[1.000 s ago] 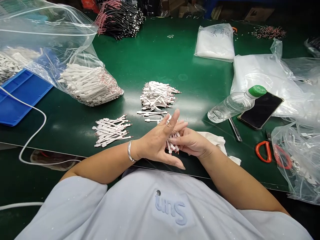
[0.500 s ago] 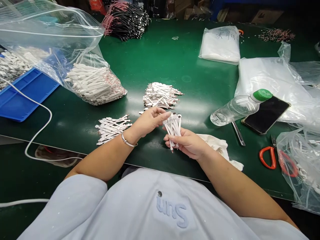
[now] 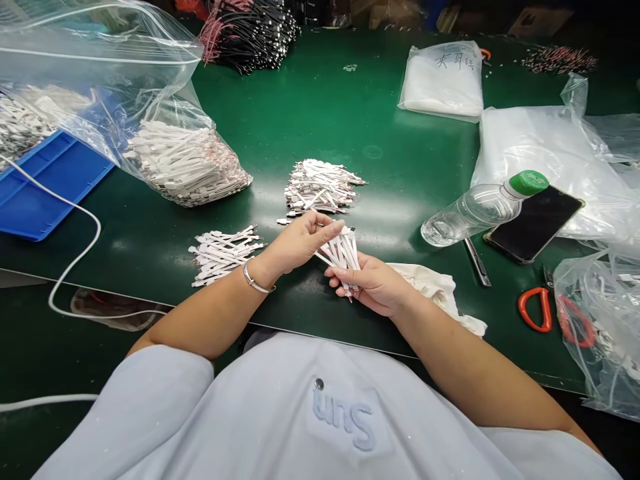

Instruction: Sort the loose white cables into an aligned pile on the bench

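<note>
My right hand (image 3: 367, 283) is closed around a bundle of short white cables (image 3: 344, 252), their ends fanned upward. At the upper left of that bundle, my left hand (image 3: 307, 243) pinches with thumb and fingers; one white cable slants out from under its fingertips toward the bundle. Behind my hands lies a larger pile of the same white cables (image 3: 323, 185), with brownish ends. Left of my left forearm rests a smaller pile of white cables (image 3: 223, 255) on the green table (image 3: 345, 110).
On the left are a clear bag of white cables (image 3: 183, 160) and a blue tray (image 3: 50, 190). A tilted plastic bottle (image 3: 470, 212), a phone (image 3: 535, 223), a cutter knife (image 3: 477, 263), orange-handled scissors (image 3: 535, 310) and a white cloth (image 3: 440, 293) lie to the right. Black cables (image 3: 250, 33) lie behind.
The held bundle has fanned out wider, and one cable now slants leftward to my left hand's fingertips. Both hands remain nearly in place; the view has shifted slightly.
</note>
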`<state>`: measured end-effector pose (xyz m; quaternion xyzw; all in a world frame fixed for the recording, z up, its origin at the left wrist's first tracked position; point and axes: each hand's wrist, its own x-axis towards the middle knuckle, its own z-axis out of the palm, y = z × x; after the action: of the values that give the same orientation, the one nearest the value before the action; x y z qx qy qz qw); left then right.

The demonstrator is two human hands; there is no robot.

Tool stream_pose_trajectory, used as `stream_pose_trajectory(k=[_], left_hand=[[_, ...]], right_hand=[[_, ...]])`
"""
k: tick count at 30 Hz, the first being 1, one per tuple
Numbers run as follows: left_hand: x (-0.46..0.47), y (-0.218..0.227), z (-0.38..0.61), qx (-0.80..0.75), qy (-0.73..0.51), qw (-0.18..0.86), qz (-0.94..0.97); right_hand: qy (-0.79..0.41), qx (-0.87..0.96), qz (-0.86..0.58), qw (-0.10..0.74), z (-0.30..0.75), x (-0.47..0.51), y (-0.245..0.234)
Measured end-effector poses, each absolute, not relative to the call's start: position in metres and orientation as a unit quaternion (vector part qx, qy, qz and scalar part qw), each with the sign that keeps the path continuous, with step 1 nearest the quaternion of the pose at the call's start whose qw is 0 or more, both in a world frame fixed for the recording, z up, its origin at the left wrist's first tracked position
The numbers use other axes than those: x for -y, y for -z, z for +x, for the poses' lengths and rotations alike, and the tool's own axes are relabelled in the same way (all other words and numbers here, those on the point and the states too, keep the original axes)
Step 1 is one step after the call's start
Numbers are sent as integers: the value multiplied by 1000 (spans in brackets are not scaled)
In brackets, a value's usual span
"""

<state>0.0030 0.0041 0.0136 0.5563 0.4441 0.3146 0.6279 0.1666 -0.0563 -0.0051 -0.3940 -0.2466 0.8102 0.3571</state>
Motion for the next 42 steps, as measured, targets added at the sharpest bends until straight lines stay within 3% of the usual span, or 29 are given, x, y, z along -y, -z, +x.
stream_pose_trajectory(k=[7, 17, 35, 42], left_hand=[[-2, -7, 2, -440, -309, 562, 629], [-5, -21, -3, -455, -292, 515, 665], [-12, -20, -6, -449, -230, 606, 615], [-12, -26, -7, -419, -185, 649, 608]], right_hand=[[-841, 223, -377, 319, 165, 55, 1], [-839, 208, -372, 337, 168, 54, -1], [-828, 290, -356, 322, 176, 53, 0], [-842, 304, -358, 266, 179, 52, 4]])
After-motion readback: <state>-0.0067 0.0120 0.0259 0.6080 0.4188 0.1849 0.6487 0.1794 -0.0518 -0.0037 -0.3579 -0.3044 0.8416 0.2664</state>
